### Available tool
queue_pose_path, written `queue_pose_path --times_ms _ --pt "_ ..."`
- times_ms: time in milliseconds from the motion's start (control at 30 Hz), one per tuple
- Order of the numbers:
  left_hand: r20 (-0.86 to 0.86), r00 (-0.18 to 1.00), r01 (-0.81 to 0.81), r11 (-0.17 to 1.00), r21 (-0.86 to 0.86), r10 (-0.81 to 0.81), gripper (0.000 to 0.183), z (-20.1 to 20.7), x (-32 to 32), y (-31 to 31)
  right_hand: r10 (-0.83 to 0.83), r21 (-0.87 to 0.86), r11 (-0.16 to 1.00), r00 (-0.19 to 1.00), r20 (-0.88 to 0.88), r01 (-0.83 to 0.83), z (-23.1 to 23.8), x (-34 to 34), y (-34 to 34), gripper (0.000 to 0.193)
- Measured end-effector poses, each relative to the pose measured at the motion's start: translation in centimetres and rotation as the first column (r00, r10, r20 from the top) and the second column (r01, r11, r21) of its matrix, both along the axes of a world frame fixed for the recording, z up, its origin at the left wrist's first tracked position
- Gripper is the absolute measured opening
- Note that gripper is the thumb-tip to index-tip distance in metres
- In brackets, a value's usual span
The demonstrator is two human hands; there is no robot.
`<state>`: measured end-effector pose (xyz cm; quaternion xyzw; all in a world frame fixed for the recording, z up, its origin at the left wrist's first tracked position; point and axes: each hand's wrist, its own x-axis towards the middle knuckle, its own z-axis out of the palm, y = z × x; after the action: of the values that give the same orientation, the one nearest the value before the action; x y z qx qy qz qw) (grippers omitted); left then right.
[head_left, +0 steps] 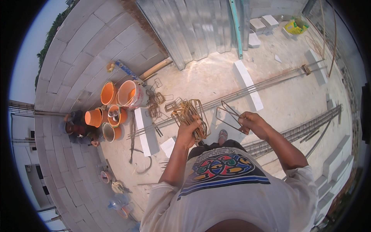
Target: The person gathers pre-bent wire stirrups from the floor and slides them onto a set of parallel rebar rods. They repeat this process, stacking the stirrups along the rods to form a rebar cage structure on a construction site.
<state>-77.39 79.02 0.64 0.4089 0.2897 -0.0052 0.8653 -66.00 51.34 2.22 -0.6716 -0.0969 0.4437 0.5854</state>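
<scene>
My left hand (188, 132) is closed round a bundle of rusty rectangular rebar stirrups (195, 110), held upright before my waist. To its right, my right hand (251, 124) pinches one or two more wire stirrups (228, 116), apart from the bundle. Below and beyond both hands, long thin steel bars (216, 101) stretch across the floor, resting on a white block (247, 86) and on another white block (147, 133) at the left. More loose stirrups (154, 102) lie on the floor to the left of the bundle.
Several orange buckets (108, 94) and a large pale bucket (130, 94) stand by the block wall (89, 50) on the left. A person (82, 127) crouches beside them. A tied rebar cage (293, 133) lies at right. Corrugated metal sheets (193, 31) stand at the back.
</scene>
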Motion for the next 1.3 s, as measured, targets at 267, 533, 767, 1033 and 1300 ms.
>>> queue_pose_path --times_ms 267,533,767,1033,1300 --pt "-0.059 0.966 0.259 0.948 0.185 -0.252 0.017 -1.6 0.8 -4.2 -0.156 0.063 0.985 0.983 -0.096 0.163 -0.2 -4.0 7.7 0.033" --pt "-0.099 0.992 0.098 0.975 0.2 -0.079 0.016 -2.5 0.8 -5.4 -0.293 0.015 0.955 0.952 -0.084 0.295 -3.4 -3.3 7.1 0.023" --pt "-0.081 0.988 -0.121 0.986 0.118 0.131 0.019 -2.8 0.4 -3.5 -0.53 0.322 0.665 0.729 -0.432 0.674 -2.9 -1.8 7.0 0.017" --pt "-0.143 0.953 0.296 0.917 0.267 -0.267 0.021 -0.8 -0.5 -0.5 -0.202 0.103 0.974 0.979 0.011 0.2 -1.9 3.9 3.6 0.023" --pt "-0.243 0.783 0.622 0.718 0.311 -0.573 0.024 1.4 1.0 0.1 0.136 0.124 0.985 0.981 -0.136 -0.12 -1.1 4.3 5.1 0.027"
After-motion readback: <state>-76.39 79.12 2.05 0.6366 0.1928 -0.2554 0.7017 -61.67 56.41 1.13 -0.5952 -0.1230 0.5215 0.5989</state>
